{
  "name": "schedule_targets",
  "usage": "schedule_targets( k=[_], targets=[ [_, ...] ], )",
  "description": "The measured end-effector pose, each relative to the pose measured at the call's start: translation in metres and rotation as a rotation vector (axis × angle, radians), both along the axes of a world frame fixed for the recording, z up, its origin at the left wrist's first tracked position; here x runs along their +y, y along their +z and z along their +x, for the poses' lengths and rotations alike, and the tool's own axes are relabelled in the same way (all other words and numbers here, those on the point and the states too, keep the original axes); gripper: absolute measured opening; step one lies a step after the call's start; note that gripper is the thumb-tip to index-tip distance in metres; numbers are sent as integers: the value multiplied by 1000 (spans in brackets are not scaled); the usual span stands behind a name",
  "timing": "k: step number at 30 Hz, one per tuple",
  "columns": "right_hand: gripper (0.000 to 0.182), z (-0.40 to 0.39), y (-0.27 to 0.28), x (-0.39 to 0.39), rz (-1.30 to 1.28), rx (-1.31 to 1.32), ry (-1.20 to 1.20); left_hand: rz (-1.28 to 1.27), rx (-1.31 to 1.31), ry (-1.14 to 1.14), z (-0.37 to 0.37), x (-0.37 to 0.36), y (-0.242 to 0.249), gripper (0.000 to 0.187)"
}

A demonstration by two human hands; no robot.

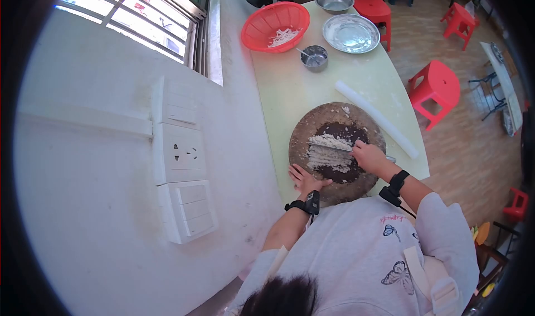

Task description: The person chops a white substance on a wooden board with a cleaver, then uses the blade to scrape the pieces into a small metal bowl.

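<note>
A round wooden chopping board [304, 129] lies on the pale table, its middle dark and wet-looking. Pale minced food [329, 158] is spread over that middle, with small bits scattered around it. My right hand [368, 156] is closed on the handle of a knife [330, 146], whose blade lies across the mince, seen nearly edge-on. At the board's lower left rim rests my left hand [305, 179], fingers spread and flat, holding nothing. A strap with a small black device is on each wrist.
A white rolling pin [379, 119] lies right of the board. Beyond are a small metal bowl [315, 59] with a utensil, a red basket [256, 29] holding white strips, a metal tray [351, 33] and a metal basin [334, 1]. The wall [239, 148] borders the left; red stools [437, 90] stand right.
</note>
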State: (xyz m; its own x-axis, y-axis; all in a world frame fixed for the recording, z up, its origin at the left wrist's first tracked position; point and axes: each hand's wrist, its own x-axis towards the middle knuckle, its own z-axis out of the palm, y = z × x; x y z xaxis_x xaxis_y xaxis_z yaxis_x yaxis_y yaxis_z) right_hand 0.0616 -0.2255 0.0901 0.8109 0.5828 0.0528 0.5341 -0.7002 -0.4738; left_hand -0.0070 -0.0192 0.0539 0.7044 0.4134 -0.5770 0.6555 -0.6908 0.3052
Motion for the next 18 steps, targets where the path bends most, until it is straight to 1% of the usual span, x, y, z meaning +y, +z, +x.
schedule_targets(
  k=[3,7,9,10,12,13,15,18],
  targets=[
    [18,-1,1,-1,37,-47,23,-11,-4,4,0,2,1,137],
    [20,7,-10,-6,50,-46,66,-5,11,-5,0,1,0,137],
    [20,9,-4,-3,62,40,-160,-12,7,-9,0,2,0,137],
    [20,12,-5,-3,62,41,-157,-24,2,-17,0,2,1,137],
    [22,20,-14,-9,210,48,-410,-33,15,-12,2,1,5,137],
    [22,24,-21,-13,207,48,-409,-41,28,-9,2,1,6,137],
    [23,30,-33,-23,148,228,-563,-36,28,-13,1,1,7,137],
    [26,27,-39,-31,117,269,-544,-24,25,-17,3,1,8,138]
  ],
)
